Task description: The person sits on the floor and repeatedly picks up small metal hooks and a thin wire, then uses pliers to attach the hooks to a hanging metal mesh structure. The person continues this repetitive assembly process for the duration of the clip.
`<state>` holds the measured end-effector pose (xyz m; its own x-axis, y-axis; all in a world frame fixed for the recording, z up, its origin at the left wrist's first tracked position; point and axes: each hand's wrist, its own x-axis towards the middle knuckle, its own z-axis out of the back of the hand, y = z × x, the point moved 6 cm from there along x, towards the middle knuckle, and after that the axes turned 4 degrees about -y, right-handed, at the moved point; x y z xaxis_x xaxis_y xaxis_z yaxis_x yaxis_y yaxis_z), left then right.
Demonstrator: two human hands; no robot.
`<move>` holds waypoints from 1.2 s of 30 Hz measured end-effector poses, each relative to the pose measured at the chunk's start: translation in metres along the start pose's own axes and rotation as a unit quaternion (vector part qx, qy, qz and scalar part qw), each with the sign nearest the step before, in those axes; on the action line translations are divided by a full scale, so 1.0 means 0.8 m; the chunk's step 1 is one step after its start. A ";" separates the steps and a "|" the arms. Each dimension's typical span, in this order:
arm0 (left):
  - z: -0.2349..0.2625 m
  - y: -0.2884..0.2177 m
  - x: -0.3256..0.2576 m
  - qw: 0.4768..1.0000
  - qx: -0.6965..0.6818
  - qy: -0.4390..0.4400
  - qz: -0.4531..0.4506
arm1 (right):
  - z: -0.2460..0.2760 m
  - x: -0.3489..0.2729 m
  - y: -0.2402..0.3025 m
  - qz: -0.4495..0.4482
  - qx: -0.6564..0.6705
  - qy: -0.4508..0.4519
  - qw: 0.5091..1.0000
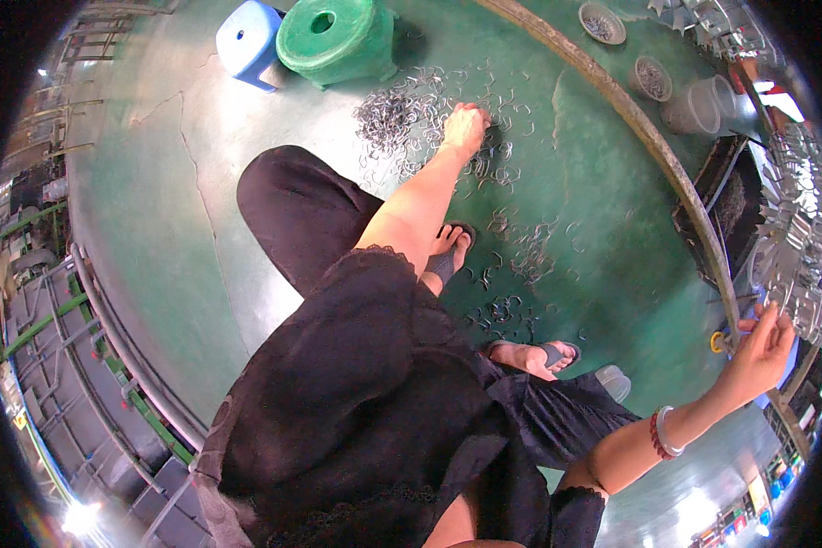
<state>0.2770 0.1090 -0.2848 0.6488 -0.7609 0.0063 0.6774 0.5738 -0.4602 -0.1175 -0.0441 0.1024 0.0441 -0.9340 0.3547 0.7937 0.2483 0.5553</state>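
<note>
Near the top centre of the frame, the left hand [466, 128] reaches down to the green floor [201, 210], fingers curled into the pile of small metal clips [388, 117] scattered there — whether it pinches any, I cannot tell. At the right edge, the right hand [765, 340] is raised, fingertips pressed together on a clip beside the rack of hung metal pieces [795, 237]. A green bucket [333, 41] and blue stool [247, 41] stand upper left.
</note>
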 end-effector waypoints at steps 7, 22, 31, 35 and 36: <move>-0.020 -0.004 0.022 0.989 0.036 0.018 -0.144 | 0.001 -0.002 -0.008 -0.010 0.052 -0.005 0.999; -0.019 -0.019 0.009 0.947 0.167 0.104 -0.255 | -0.002 0.000 -0.011 0.018 0.059 -0.003 0.998; 0.032 -0.040 0.088 0.944 0.278 0.128 -0.124 | 0.008 -0.003 -0.005 0.076 0.046 -0.050 0.995; 0.034 -0.014 0.071 0.991 0.016 -0.070 -0.113 | -0.018 0.001 0.022 0.016 0.137 -0.001 0.990; 0.053 -0.115 0.047 0.989 -0.097 -0.008 -0.112 | -0.010 0.002 0.018 -0.008 0.131 -0.012 0.991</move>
<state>0.2536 0.0406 -0.2042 0.4961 -0.8568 0.1406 0.7266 0.3210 -0.6075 -0.1013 -0.0439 0.1046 0.0156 -0.9326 0.3607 0.6093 0.2949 0.7361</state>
